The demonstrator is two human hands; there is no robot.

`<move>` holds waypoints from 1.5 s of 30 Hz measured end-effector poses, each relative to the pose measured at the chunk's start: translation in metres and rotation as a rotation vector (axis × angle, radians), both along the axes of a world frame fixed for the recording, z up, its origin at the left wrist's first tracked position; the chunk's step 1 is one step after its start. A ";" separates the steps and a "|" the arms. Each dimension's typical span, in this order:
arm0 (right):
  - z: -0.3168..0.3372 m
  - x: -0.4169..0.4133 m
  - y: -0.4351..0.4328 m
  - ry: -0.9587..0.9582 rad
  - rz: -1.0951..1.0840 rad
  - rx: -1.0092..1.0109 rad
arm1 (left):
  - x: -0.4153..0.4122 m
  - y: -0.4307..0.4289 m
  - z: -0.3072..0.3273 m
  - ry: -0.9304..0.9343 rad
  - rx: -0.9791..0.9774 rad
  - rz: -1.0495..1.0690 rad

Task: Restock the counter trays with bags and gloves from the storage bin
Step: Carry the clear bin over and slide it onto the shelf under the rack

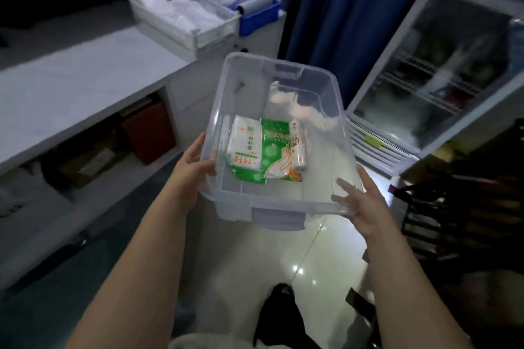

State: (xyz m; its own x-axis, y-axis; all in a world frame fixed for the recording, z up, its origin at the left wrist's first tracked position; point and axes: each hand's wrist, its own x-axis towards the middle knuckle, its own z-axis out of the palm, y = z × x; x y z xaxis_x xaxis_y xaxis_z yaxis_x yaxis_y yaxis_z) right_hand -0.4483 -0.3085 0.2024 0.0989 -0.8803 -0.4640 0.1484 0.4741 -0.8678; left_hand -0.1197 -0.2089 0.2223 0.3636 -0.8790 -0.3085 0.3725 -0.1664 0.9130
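I hold a clear plastic storage bin [320, 201] in the air above the floor. My left hand [192, 167] grips its left wall and my right hand [360, 201] grips its near right corner. Inside lie a white packet [245, 142], a green glove packet [272, 156], a small roll of bags [298, 147] and a crumpled bag [300, 110] further back. On the counter's far end stand a grey tray [181, 34] with white bags and a blue tray [255, 20] with clear bags and a grey roll [255, 5].
A long grey counter [71, 93] runs along the left, with boxes [147, 133] on the shelf under it. A blue curtain [340, 8] hangs ahead. A glass-door fridge [442, 71] stands right, and a dark rack [467, 215] is beside it. The floor is glossy tile [320, 258].
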 end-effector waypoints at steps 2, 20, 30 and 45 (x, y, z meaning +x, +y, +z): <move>0.015 -0.025 -0.043 -0.024 -0.041 -0.038 | -0.023 -0.056 0.011 0.019 -0.026 -0.006; 0.085 -0.046 -0.461 -0.177 -0.081 -0.280 | -0.052 -0.480 0.077 -0.075 -0.233 -0.045; 0.131 0.057 -0.753 -0.148 -0.099 -0.305 | 0.051 -0.768 0.100 0.011 -0.284 0.036; 0.122 0.238 -1.178 -0.232 0.299 -0.294 | 0.178 -1.067 0.078 -0.039 -0.261 0.435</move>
